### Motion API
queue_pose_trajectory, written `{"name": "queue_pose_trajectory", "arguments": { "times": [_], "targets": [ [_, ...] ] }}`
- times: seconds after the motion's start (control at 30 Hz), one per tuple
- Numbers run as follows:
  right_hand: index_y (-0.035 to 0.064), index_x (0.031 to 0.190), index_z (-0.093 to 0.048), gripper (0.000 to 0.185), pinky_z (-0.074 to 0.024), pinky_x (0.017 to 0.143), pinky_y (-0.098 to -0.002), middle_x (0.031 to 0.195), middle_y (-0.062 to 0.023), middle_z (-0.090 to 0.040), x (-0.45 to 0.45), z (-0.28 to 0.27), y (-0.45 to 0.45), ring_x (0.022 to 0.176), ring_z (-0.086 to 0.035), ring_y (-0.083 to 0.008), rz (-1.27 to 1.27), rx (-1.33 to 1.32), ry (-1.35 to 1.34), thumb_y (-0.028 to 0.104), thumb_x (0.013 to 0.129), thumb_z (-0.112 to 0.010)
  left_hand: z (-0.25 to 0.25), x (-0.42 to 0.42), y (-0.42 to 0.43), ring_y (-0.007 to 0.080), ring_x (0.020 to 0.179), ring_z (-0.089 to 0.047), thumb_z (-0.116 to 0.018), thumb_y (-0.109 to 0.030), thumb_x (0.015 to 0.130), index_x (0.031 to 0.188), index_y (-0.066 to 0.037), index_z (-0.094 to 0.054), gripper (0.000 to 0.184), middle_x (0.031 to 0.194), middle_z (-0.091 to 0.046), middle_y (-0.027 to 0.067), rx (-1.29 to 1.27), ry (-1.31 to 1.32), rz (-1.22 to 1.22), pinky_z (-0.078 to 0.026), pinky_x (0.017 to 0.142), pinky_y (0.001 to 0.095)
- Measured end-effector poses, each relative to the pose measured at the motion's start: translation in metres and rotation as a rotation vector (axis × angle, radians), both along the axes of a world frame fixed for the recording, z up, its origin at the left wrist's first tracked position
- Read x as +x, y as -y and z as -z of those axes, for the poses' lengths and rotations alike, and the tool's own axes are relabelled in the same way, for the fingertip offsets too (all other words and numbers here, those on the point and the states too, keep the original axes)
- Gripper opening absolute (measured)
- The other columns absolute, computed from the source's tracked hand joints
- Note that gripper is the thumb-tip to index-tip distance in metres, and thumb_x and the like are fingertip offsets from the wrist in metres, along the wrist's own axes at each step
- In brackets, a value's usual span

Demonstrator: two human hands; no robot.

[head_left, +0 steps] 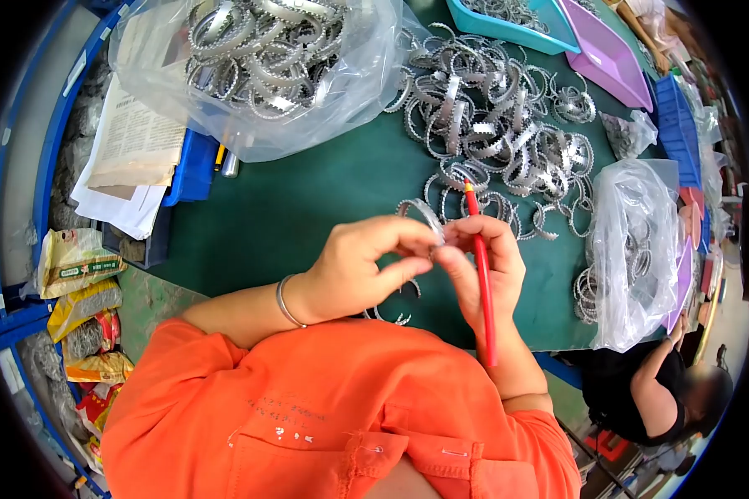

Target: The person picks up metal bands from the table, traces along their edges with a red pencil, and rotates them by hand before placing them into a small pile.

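An orange shirt [308, 399] lies nearest, and beyond it stretches a dark green table [258, 200]. Over the table the left hand [366, 254] pinches a toothed metal ring [425, 213] between thumb and fingers; the right hand [493, 258] touches the ring's other side with its fingertips while gripping a red pen [484, 291], tip pointing away. The ring is held up just short of a large heap of rings [499, 125]. A clear bag [316, 133] of more rings stands at the upper left, beside a blue box [194, 170]; a teal tray [520, 32] and a purple tray [612, 66] stand at the far edge. Blue shelving [54, 141] lines the left, and a co-worker in black [628, 395] sits at the right.

The bag and teal tray are cut off above, a plastic sheet [637, 258] veils some rings, and the right hand's lower fingers seem curled behind the pen. The papers [137, 137] carry print too small to read; yellow packets [79, 262] and the shirt bear illegible marks
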State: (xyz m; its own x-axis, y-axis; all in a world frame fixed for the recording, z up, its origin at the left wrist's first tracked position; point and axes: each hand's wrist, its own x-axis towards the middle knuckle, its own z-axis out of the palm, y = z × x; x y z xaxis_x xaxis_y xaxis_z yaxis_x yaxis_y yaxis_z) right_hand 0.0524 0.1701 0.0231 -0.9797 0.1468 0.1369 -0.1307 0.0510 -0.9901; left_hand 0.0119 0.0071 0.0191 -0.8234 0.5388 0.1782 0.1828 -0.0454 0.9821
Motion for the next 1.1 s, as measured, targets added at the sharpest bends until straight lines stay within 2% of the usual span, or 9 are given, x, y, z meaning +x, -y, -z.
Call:
{"name": "queue_pose_trajectory", "arguments": {
  "times": [0.03,0.1,0.17,0.23,0.3,0.4,0.43,0.83,1.1],
  "targets": [
    [0.0006,0.094,-0.052,0.025,-0.046,0.065,-0.0221,0.085,-0.0062,-0.058,0.0,0.002,0.001,0.072,-0.055,-0.0096,-0.022,-0.045,-0.018,-0.002,0.074,-0.066,-0.005,0.0,0.0,0.0177,0.083,-0.062,-0.064,0.005,0.074,0.098,0.002,-0.054,0.027,0.088,-0.061,0.0103,-0.075,-0.126,0.022,-0.05,0.075,0.0264],
    [0.001,0.092,-0.05,0.026,-0.0487,0.065,-0.0239,0.086,-0.0074,-0.058,0.001,0.005,-0.001,0.074,-0.057,-0.0113,-0.022,-0.066,-0.007,-0.006,0.072,-0.066,-0.005,0.0,0.0,0.015,0.081,-0.06,-0.064,0.005,0.073,0.096,0.001,-0.055,0.025,0.09,-0.058,0.0086,-0.058,-0.089,0.022,-0.048,0.072,0.0233],
    [0.0013,0.093,-0.048,0.027,-0.0512,0.065,-0.0265,0.087,-0.0094,-0.058,-0.001,0.002,-0.002,0.074,-0.061,-0.0154,0.071,-0.349,0.116,-0.007,0.073,-0.064,0.002,-0.004,0.003,0.0113,0.08,-0.055,-0.062,0.006,0.075,0.099,0.001,-0.054,0.025,0.093,-0.053,0.0067,-0.03,-0.147,-0.174,-0.045,0.069,0.0218],
    [0.0034,0.092,-0.045,0.024,-0.0534,0.063,-0.0302,0.089,-0.013,-0.059,-0.003,0.001,-0.012,0.072,-0.063,-0.02,0.035,-0.544,0.138,-0.008,0.076,-0.059,0.01,-0.011,0.005,0.0093,0.079,-0.052,-0.052,0.0,0.084,0.106,0.001,-0.051,0.022,0.095,-0.052,0.0053,0.039,0.004,-0.24,-0.044,0.066,0.0215],
    [0.004,0.093,-0.044,0.021,-0.0544,0.063,-0.0319,0.089,-0.0143,-0.059,-0.005,-0.002,-0.017,0.073,-0.063,-0.0215,-0.013,-0.73,0.182,-0.005,0.079,-0.056,0.005,-0.016,0.008,0.0092,0.077,-0.054,-0.047,-0.007,0.089,0.11,0.002,-0.05,0.023,0.094,-0.056,0.0064,0.053,0.377,-0.156,-0.045,0.064,0.0221],
    [0.0046,0.094,-0.044,0.018,-0.0556,0.062,-0.034,0.089,-0.0149,-0.06,-0.004,-0.001,-0.017,0.073,-0.063,-0.0226,-0.012,-0.817,0.237,-0.003,0.081,-0.054,0.004,-0.018,0.011,0.0099,0.069,-0.057,-0.042,-0.014,0.093,0.11,0.004,-0.051,0.027,0.087,-0.059,0.0084,0.14,0.571,-0.004,-0.048,0.059,0.0219],
    [0.0046,0.094,-0.044,0.018,-0.0556,0.062,-0.034,0.089,-0.0149,-0.06,-0.004,0.0,-0.018,0.073,-0.063,-0.0226,-0.012,-0.816,0.237,-0.003,0.081,-0.054,0.002,-0.017,0.012,0.0101,0.067,-0.058,-0.041,-0.016,0.093,0.108,0.004,-0.052,0.027,0.085,-0.059,0.0088,0.198,0.687,0.066,-0.048,0.057,0.0214],
    [0.0043,0.094,-0.045,0.016,-0.0567,0.06,-0.035,0.089,-0.0157,-0.06,0.001,0.005,-0.024,0.072,-0.064,-0.0241,-0.021,-0.851,0.301,-0.002,0.082,-0.053,-0.003,-0.013,0.01,0.012,0.057,-0.058,-0.042,-0.018,0.093,0.101,0.006,-0.055,0.029,0.076,-0.059,0.0106,0.247,0.81,0.067,-0.048,0.049,0.0214],
    [0.0054,0.095,-0.043,0.019,-0.0548,0.059,-0.0296,0.091,-0.0158,-0.06,0.006,0.007,-0.022,0.076,-0.063,-0.0231,-0.027,-0.612,0.21,-0.003,0.081,-0.055,0.0,-0.014,0.013,0.0117,0.057,-0.058,-0.042,-0.019,0.093,0.099,0.005,-0.055,0.029,0.077,-0.06,0.0105,0.261,0.818,0.059,-0.048,0.049,0.0219]
  ]
}}
